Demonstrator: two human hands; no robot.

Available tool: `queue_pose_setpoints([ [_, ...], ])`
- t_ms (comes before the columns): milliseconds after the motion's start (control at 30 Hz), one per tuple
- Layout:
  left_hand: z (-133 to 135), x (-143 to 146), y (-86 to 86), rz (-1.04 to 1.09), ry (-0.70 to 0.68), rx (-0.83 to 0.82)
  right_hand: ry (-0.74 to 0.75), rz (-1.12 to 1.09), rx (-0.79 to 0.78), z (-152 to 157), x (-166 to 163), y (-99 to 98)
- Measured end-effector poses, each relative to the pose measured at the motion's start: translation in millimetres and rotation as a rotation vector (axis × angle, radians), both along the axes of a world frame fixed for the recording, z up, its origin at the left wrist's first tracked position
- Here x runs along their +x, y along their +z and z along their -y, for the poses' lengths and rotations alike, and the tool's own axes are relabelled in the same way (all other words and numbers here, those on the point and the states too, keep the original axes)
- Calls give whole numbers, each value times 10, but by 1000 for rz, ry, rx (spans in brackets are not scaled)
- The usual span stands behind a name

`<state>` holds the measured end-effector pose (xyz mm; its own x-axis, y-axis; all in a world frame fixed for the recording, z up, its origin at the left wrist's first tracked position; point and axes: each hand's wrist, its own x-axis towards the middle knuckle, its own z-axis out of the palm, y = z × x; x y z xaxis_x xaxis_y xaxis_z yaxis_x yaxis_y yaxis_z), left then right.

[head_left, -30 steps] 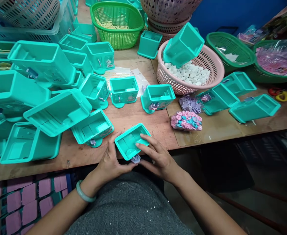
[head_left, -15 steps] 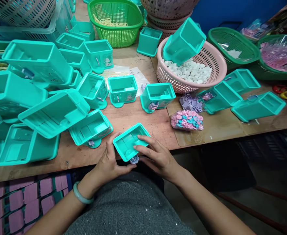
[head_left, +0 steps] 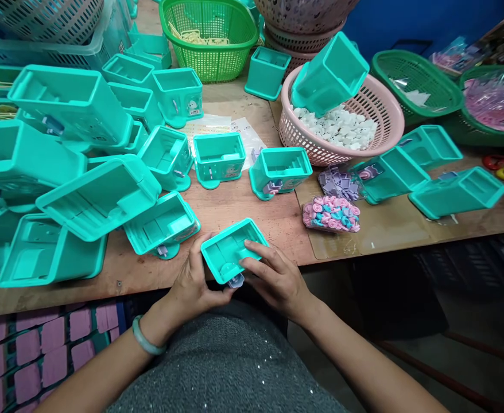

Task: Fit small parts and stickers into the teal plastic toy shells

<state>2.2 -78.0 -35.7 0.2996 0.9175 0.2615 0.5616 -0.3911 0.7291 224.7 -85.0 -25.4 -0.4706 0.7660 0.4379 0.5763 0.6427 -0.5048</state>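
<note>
left hand (head_left: 194,281) + right hand (head_left: 275,275) | both gripping teal box (head_left: 230,249) | box between them

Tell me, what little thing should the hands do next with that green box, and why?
Probably press the small purple piece fully into the green box. Both hands, left hand and right hand, already grip the box at the table edge, and the piece sticks out at its near corner, seemingly not seated.

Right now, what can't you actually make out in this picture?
- Head view: the underside of the teal box, covered by the left hand and right hand.
- The small lilac piece at its lower edge: too small to identify.
- The sticker on another teal box: too small to read.
</note>
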Motion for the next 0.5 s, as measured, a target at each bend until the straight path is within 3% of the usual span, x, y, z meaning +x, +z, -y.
queue_pose_setpoints([
  [233,-5,-92,-22,-54,-73,40,30,10,-79,-8,9,95],
  [500,21,-97,-78,-95,-19,158,-62,-11,-81,31,-53,94],
])
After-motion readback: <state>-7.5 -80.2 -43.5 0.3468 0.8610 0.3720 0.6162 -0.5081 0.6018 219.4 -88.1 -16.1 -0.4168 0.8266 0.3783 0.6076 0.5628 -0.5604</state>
